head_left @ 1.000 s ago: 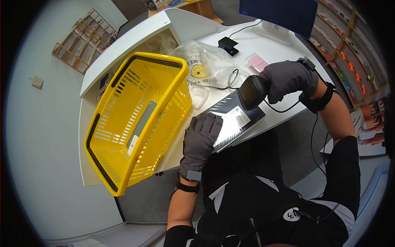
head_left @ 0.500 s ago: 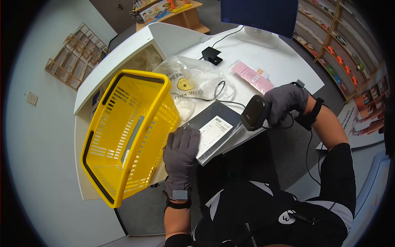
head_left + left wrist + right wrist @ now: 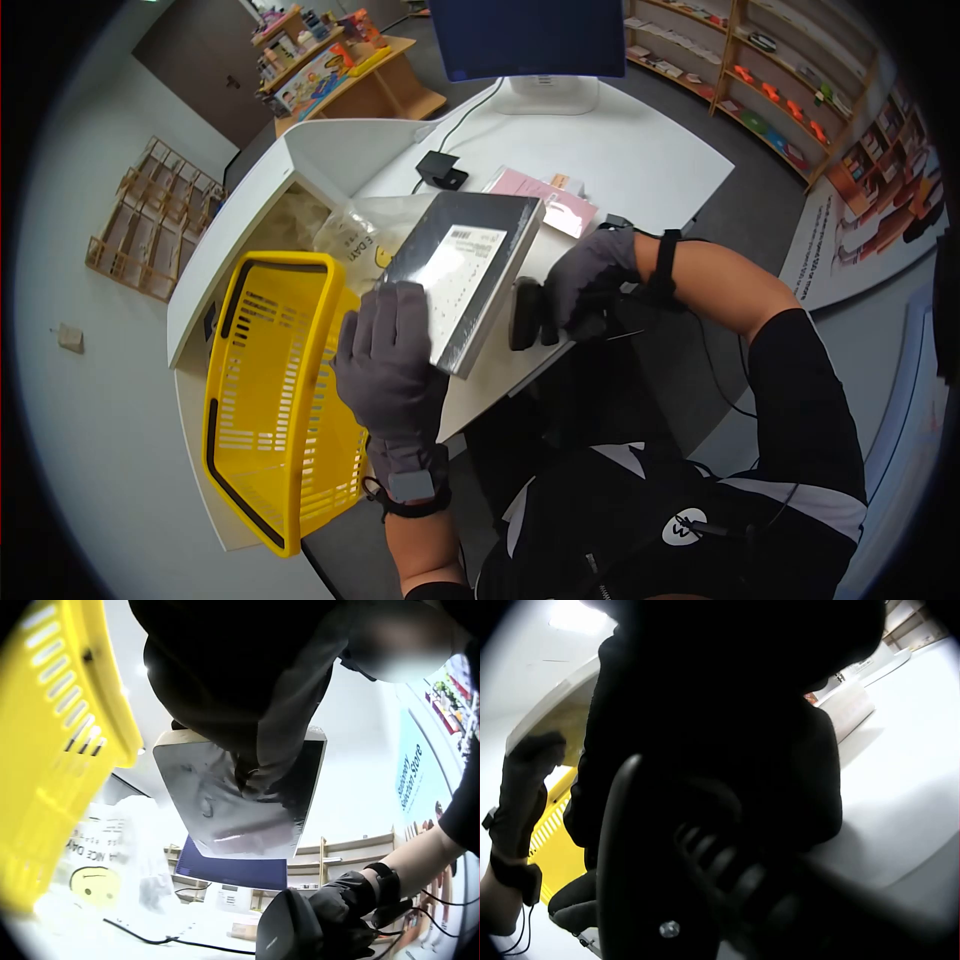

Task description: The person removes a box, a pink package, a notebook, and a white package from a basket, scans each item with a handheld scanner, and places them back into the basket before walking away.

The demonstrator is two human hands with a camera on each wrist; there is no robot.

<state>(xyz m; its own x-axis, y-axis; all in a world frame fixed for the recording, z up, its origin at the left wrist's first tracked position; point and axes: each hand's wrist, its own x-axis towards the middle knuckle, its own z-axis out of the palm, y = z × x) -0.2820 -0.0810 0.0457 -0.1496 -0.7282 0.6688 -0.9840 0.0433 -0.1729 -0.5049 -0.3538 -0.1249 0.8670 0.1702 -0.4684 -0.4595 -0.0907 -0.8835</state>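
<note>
In the head view my gloved left hand [image 3: 385,345] grips the left side of a thick, dark, shrink-wrapped book [image 3: 505,245] with a white barcode label on its upper face. The left wrist view shows the book's glossy underside [image 3: 217,817], raised above the counter and tilted. My gloved right hand [image 3: 590,285] holds a black handheld barcode scanner [image 3: 524,315] by its handle, low beside the book's right edge. From the right wrist the scanner is mostly a dark shape. A yellow shopping basket [image 3: 300,440] stands just left of my left hand.
Behind the book lies a clear plastic bag [image 3: 350,232] with a smiley print. A pink packet [image 3: 560,208] and a small black device [image 3: 440,170] rest on the white counter [image 3: 660,150], below a monitor [image 3: 525,40]. The scanner's cable trails across the counter.
My left hand has lifted the book off the counter and tilted it. The scanner has swung down beside it, its face turned toward the book. The head view has shifted, showing more of the room.
</note>
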